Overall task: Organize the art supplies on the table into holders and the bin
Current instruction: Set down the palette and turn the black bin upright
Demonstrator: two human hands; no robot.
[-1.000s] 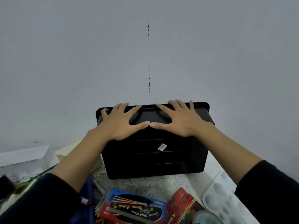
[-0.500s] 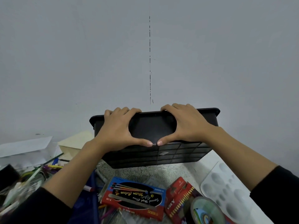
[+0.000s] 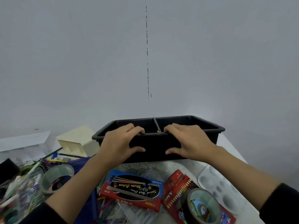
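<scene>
At the near rim of the black bin (image 3: pixel 202 139): fingers (image 3: pixel 137 130) of the left hand (image 3: pixel 119 143) hooked over the edge, thumb pressed on the front wall; right hand (image 3: pixel 187 143) likewise, fingers curled over the rim, thumb below; both grip the bin and nothing else.

Bin: upright, open side up, a divider (image 3: pixel 156 125) across its middle; it stands at the far edge of the counter (image 3: pixel 174 165), near the wall (image 3: pixel 80 62); what it holds cannot be seen.

Step, as judged: placing the bin ready for filling; sorting not yet begun.

Next move, as judged: let go of the rim, then pick loose items from the near clutter, flat boxes probably first.

Near side of counter: watercolour box (image 3: pixel 132 189), blue and red, lying flat; red pencil box (image 3: pixel 176 189) beside it; tape roll (image 3: pixel 203 206) lying on that box; second tape roll (image 3: pixel 56 178) to the left; white palette (image 3: pixel 223 183) at the right edge; heap of pens (image 3: pixel 24 183) at far left.

Behind these: cream holder (image 3: pixel 77 141) tipped on its side, just left of the bin; white paper (image 3: pixel 24 141) beyond it.

Room: plain grey wall with one thin vertical seam; speckled pale counter top.
</scene>
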